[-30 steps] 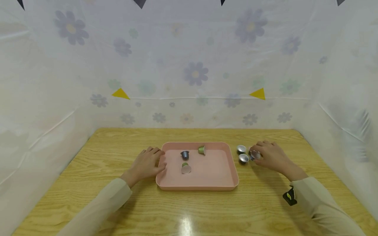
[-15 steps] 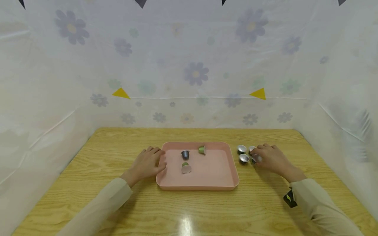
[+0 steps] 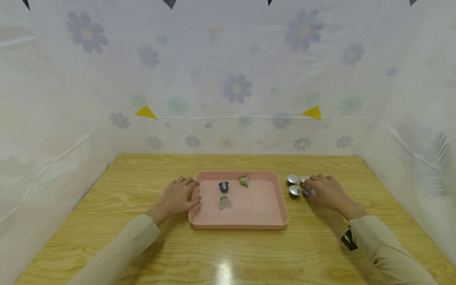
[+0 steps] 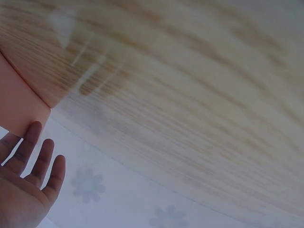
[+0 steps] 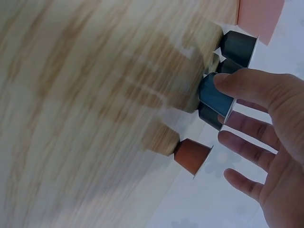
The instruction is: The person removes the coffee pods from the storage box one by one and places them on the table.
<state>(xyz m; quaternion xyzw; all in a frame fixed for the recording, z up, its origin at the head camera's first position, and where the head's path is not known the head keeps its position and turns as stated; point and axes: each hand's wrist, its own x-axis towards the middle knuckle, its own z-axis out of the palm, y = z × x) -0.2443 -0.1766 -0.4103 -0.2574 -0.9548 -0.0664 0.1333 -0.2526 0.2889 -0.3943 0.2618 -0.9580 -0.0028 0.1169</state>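
Note:
My right hand (image 3: 327, 193) pinches a blue coffee capsule (image 5: 216, 93) between thumb and fingers, right of the tray. The capsule is foil side up, its base at or close to the tabletop. Beside it stand more foil-up capsules: one at the back left (image 3: 292, 179), one at the front left (image 3: 294, 191) and one behind (image 3: 304, 179), partly covered by my fingers. A brown-orange capsule (image 5: 192, 156) shows in the right wrist view; my hand hides it in the head view. My left hand (image 3: 177, 196) rests at the left rim of the pink tray (image 3: 238, 227), fingers spread and slightly bent.
Inside the tray lie a dark blue-grey capsule (image 3: 223, 186), a green capsule (image 3: 244, 181) and another green capsule (image 3: 225, 202) showing its pale lid. The wooden table (image 3: 142, 170) ends at a flowered white curtain (image 3: 235, 134) behind and at both sides.
My right hand and the held capsule have shifted slightly right and nearer, uncovering part of the capsule behind. The left hand and the tray have stayed put.

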